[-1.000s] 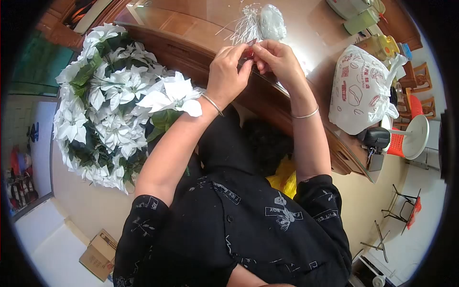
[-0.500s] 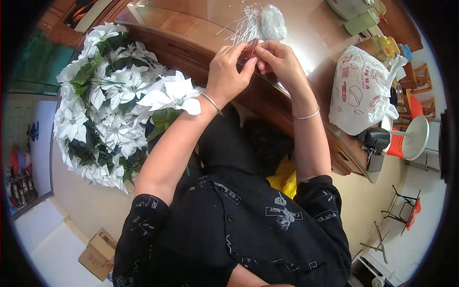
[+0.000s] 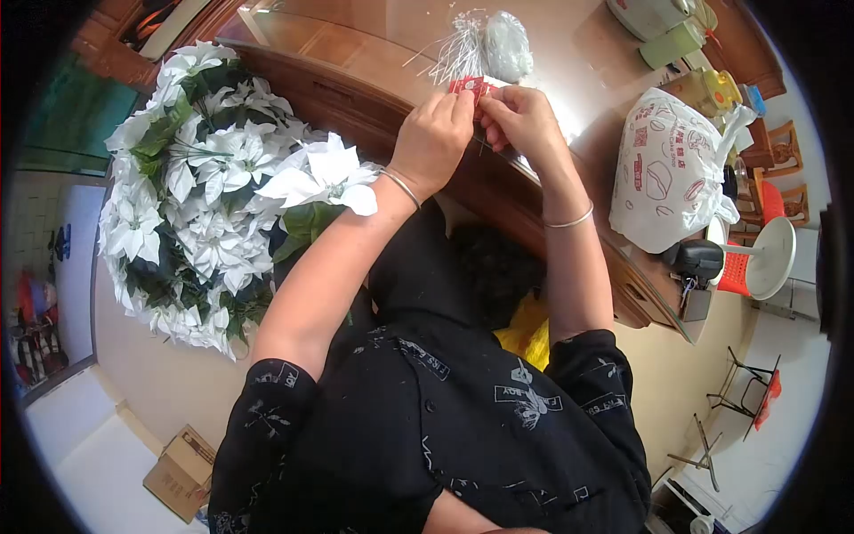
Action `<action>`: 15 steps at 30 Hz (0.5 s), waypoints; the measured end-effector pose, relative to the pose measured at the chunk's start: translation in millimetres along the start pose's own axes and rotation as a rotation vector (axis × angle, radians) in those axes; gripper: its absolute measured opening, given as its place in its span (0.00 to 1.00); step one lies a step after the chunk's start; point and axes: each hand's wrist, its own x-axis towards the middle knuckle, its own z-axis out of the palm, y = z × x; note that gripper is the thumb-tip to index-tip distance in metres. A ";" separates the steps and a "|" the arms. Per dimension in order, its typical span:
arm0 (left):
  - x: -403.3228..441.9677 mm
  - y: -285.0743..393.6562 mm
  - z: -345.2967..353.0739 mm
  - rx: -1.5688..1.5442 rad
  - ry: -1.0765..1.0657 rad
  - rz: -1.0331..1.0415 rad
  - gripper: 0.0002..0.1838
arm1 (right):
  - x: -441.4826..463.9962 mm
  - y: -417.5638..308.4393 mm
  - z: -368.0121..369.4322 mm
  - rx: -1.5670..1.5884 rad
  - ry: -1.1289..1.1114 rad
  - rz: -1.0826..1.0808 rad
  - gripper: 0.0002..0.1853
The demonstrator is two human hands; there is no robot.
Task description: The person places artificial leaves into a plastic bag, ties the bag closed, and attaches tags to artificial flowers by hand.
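Over the table's front edge, my left hand (image 3: 434, 133) and my right hand (image 3: 527, 122) meet at a small red printed tag (image 3: 469, 85). My left fingers press on its near side, and the right thumb and fingers pinch its right end. Just beyond the tag lie a bunch of thin white ties (image 3: 460, 52) and a clear plastic bag (image 3: 509, 46). Beside my left forearm stands a large mass of white artificial poinsettias (image 3: 218, 205) with green leaves. One bloom (image 3: 325, 173) touches or overlaps my left wrist.
The wooden table (image 3: 356, 40) has a glossy top and drawers facing me. A full white printed plastic bag (image 3: 663, 169) sits at its right, near a black case (image 3: 696, 258) and several jars. A cardboard box (image 3: 182, 472) rests on the floor at lower left.
The red tag has turned so that its printed face shows flat. My left hand has rolled over with its back upward, and my right hand has moved slightly towards me.
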 end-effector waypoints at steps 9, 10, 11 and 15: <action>2.5 -1.5 -4.2 0.054 0.007 0.013 0.05 | -1.8 -3.9 0.6 -0.034 0.001 0.031 0.12; 2.6 -1.9 -5.7 0.048 0.022 -0.001 0.05 | -1.6 -4.0 0.5 -0.038 -0.003 0.031 0.12; 3.1 -2.5 -7.1 0.042 0.037 -0.015 0.05 | -0.8 -3.6 0.5 -0.049 0.002 0.033 0.12; 9.3 -3.5 -14.8 -0.009 0.156 -0.086 0.05 | 1.4 0.5 1.9 -0.079 0.028 0.034 0.12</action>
